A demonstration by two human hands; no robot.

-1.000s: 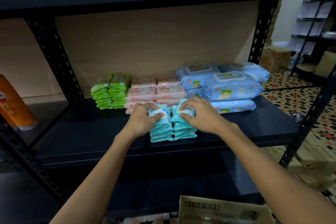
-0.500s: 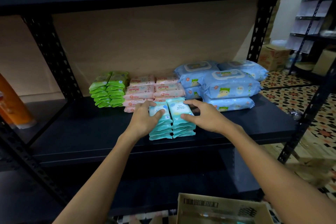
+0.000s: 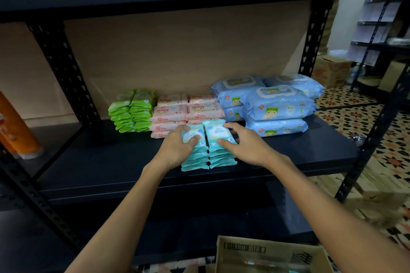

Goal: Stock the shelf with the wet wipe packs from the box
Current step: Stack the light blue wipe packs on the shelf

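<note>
head | teal packs (image 3: 207, 146) pushed further back (both stacks) | fingers (image 3: 224, 141) loosely gripping them

Two teal stacks (image 3: 208, 150) of wipe packs; two green stacks (image 3: 133, 113); two pink stacks (image 3: 186, 113); five big blue packs (image 3: 277, 104) visible; one box (image 3: 266, 255); one orange bottle (image 3: 15, 126); two hands.

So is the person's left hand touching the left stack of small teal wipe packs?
Touching. The head view shows the left hand with its fingers laid over the top pack of the left teal stack.
</note>
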